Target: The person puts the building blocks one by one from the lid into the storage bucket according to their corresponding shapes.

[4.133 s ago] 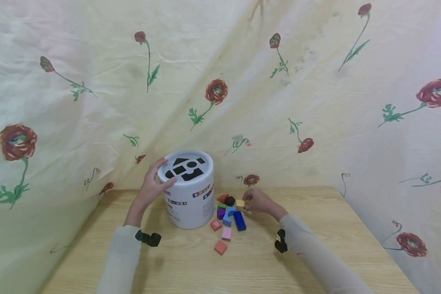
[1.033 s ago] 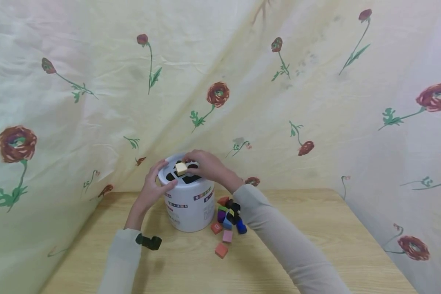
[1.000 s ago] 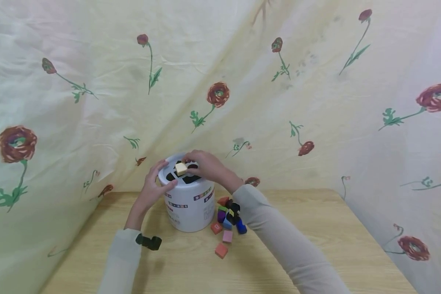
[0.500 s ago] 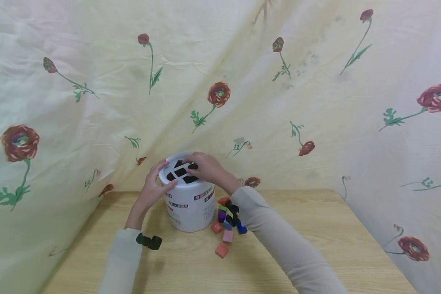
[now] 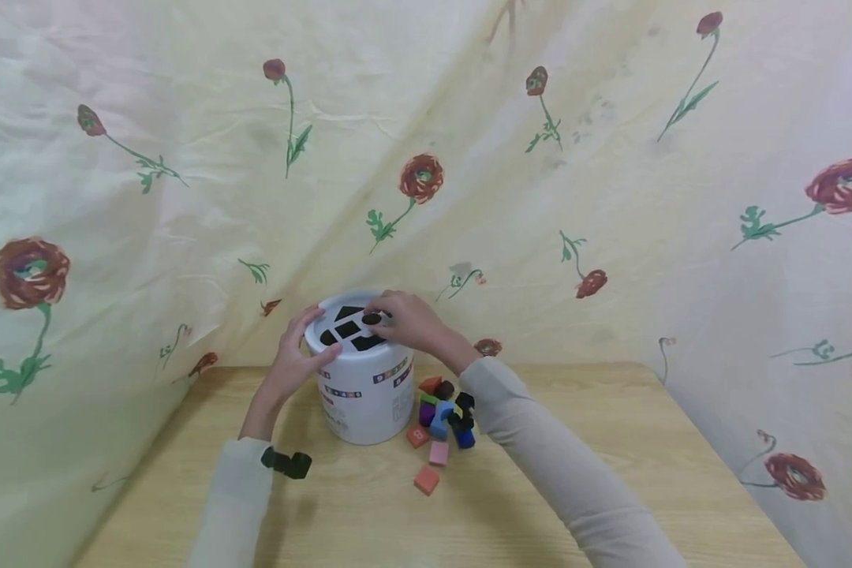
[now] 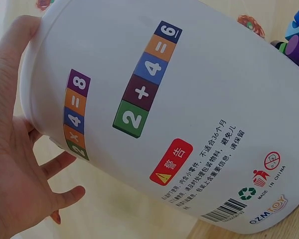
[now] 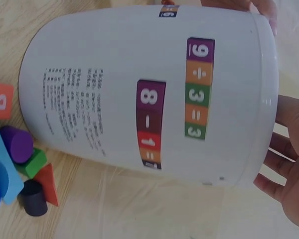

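A white bucket (image 5: pixel 365 402) stands upright on the table, its lid (image 5: pixel 334 306) cut with black openings of several shapes. My left hand (image 5: pixel 294 359) grips its rim from the left, thumb on the lid and fingers round the side. Over the right part of the lid, my right hand (image 5: pixel 408 322) has its fingertips close to the round opening, and no block shows between them. The left wrist view has the left hand (image 6: pixel 15 134) along the lid edge. In the right wrist view, the right hand's fingers (image 7: pixel 284 144) are slightly bent beside the lid.
Right of the bucket lie a light blue arch block (image 5: pixel 439 418), a purple cylinder (image 7: pixel 16 144), a black cylinder (image 7: pixel 34 198) and a red triangle (image 7: pixel 49 184). A pink block (image 5: pixel 438 452) and a red block (image 5: pixel 426 480) lie nearer. Floral cloth (image 5: pixel 468 197) hangs behind the table.
My right hand went from the block pile to the lid with a yellow block, which is now out of sight. Since then that hand has shifted slightly right. The left hand stays on the rim.
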